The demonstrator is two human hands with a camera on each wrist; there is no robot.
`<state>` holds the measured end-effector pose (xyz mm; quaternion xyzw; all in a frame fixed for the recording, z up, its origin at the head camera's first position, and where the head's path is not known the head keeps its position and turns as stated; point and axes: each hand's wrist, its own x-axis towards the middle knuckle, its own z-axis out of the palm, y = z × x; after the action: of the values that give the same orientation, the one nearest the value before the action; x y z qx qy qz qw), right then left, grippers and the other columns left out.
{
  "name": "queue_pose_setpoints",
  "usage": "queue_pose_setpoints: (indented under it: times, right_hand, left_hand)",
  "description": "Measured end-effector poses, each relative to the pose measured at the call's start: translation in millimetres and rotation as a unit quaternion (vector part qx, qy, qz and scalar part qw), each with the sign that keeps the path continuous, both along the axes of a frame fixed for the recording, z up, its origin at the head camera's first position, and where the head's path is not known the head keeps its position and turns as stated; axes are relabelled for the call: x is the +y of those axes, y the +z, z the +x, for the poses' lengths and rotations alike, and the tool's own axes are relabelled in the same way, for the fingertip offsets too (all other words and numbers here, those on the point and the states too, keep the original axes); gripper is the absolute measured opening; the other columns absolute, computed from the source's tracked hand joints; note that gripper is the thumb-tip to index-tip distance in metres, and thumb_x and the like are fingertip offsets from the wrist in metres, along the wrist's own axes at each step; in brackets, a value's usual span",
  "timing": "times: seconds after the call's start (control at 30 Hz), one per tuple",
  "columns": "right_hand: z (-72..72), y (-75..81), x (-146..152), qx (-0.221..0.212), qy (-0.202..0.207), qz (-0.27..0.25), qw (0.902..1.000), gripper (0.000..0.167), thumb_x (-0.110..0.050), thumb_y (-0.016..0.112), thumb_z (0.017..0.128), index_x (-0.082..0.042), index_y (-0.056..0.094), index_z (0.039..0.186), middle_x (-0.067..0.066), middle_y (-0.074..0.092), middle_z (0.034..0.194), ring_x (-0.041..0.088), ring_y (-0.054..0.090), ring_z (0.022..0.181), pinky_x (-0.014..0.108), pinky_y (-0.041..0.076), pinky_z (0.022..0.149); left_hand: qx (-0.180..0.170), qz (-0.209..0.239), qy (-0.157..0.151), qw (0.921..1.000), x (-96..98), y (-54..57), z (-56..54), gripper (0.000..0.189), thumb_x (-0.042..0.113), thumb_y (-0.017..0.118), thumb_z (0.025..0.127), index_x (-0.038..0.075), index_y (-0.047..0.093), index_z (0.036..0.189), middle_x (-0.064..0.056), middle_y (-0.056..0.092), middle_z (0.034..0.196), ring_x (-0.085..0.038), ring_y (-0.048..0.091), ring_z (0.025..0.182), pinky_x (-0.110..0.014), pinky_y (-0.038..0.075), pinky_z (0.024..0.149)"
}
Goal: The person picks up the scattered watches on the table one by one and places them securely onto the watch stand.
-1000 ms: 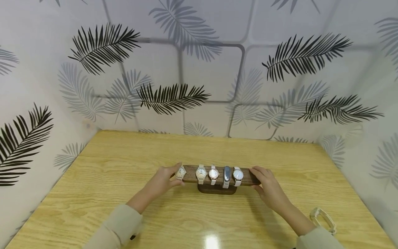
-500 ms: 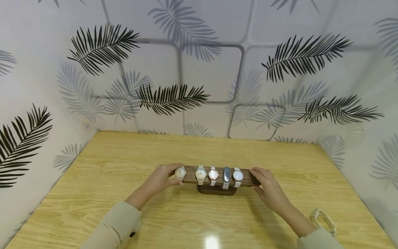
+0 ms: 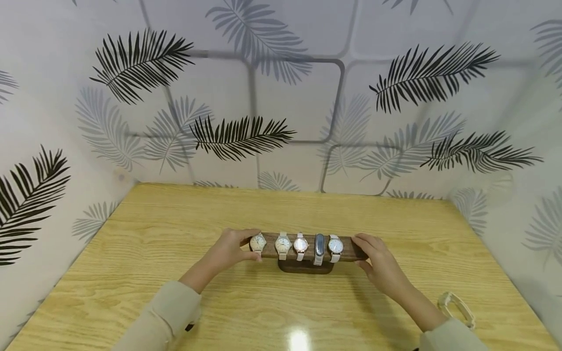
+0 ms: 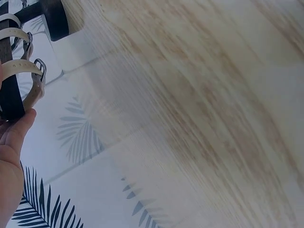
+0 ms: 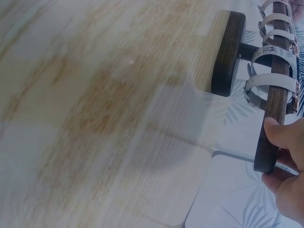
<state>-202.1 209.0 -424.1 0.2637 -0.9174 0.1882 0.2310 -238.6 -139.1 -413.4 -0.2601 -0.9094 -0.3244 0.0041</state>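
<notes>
A dark wooden watch stand [image 3: 270, 247] stands on the table, its bar bearing several watches. At the bar's left end my left hand [image 3: 229, 249] pinches a pale-strapped wristwatch [image 3: 258, 243], which is looped round the bar; in the left wrist view its buckled strap [image 4: 21, 68] shows near the fingers. My right hand [image 3: 381, 265] grips the bar's right end, thumb on the near side. Between the hands sit a cream-strapped watch [image 3: 283, 245], a white-strapped watch with a rose-coloured case [image 3: 300, 245], a fitness band [image 3: 319, 245] with a dark screen and another white-strapped watch [image 3: 335, 246].
A pale looped band [image 3: 456, 309], its kind unclear, lies on the wooden table [image 3: 272, 302] beside the right forearm. A wall [image 3: 290, 97] with a leaf print rises behind the table and at both sides.
The wristwatch in my left hand has shifted slightly to the right along the bar, and the left hand with it. My right hand keeps its hold on the stand's right end.
</notes>
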Motion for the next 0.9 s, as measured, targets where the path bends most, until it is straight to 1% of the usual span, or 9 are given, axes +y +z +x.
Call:
queue_pose_setpoints:
  times: [0.1,0.13,0.23,0.3,0.5,0.67,0.9]
  right_hand:
    - [-0.2,-0.7,0,0.000,0.002,0.002,1.0000,0.054,0.010,0.077,0.064,0.008,0.059,0.115,0.020,0.058,0.114,0.035,0.055,0.105,0.043,0.053,0.082]
    - [-0.1,-0.9,0,-0.002,0.001,0.002,1.0000,0.054,0.009,0.077,0.065,0.008,0.059,0.115,0.020,0.058,0.114,0.035,0.055,0.105,0.043,0.052,0.082]
    - [0.3,-1.4,-1,-0.008,-0.003,0.001,1.0000,0.054,0.008,0.076,0.066,0.007,0.058,0.116,0.019,0.057,0.116,0.035,0.055,0.106,0.043,0.052,0.082]
    - [0.4,-1.5,-1,-0.011,-0.005,0.000,0.9999,0.053,0.008,0.076,0.066,0.007,0.058,0.117,0.019,0.057,0.116,0.035,0.054,0.106,0.043,0.052,0.083]
    - [0.1,-1.5,-1,-0.018,-0.007,0.000,0.9998,0.053,0.009,0.076,0.067,0.007,0.058,0.117,0.019,0.057,0.117,0.035,0.054,0.107,0.044,0.052,0.083]
    - [0.2,-0.5,0,-0.019,-0.007,-0.002,0.9998,0.053,0.009,0.076,0.067,0.007,0.058,0.117,0.019,0.057,0.117,0.035,0.054,0.107,0.044,0.052,0.083]
    - [-0.2,-1.2,1,-0.014,-0.006,-0.001,0.9999,0.054,0.010,0.076,0.066,0.007,0.058,0.117,0.019,0.057,0.117,0.035,0.054,0.107,0.044,0.052,0.083]
  left_hand:
    - [0.002,0.002,-0.003,1.0000,1.5,1.0,-0.7,0.065,0.024,0.077,0.071,-0.004,0.055,0.126,-0.021,0.059,0.124,-0.032,0.063,0.104,-0.037,0.054,0.084]
    - [0.007,-0.002,-0.004,1.0000,1.7,1.2,-0.8,0.066,0.025,0.077,0.071,-0.003,0.055,0.126,-0.020,0.059,0.124,-0.033,0.060,0.111,-0.037,0.053,0.086]
    - [0.011,-0.008,-0.009,0.9999,2.3,1.8,-1.8,0.067,0.026,0.077,0.070,-0.003,0.055,0.126,-0.019,0.059,0.124,-0.033,0.058,0.113,-0.039,0.052,0.090]
    - [0.013,-0.014,-0.013,0.9997,2.9,2.0,-2.6,0.067,0.027,0.077,0.070,-0.002,0.055,0.126,-0.019,0.059,0.125,-0.032,0.058,0.113,-0.040,0.051,0.091]
    - [0.003,-0.026,-0.024,0.9994,5.4,2.5,-4.8,0.067,0.027,0.077,0.071,0.000,0.054,0.128,-0.018,0.056,0.128,-0.032,0.056,0.116,-0.042,0.049,0.095]
    - [0.016,-0.025,-0.036,0.9989,8.4,2.8,-6.3,0.066,0.028,0.077,0.071,0.000,0.055,0.127,-0.018,0.057,0.127,-0.032,0.056,0.116,-0.042,0.048,0.096]
    - [0.028,-0.021,-0.039,0.9986,11.4,0.9,-8.0,0.066,0.027,0.078,0.070,-0.002,0.056,0.126,-0.020,0.058,0.126,-0.033,0.057,0.115,-0.043,0.048,0.095]
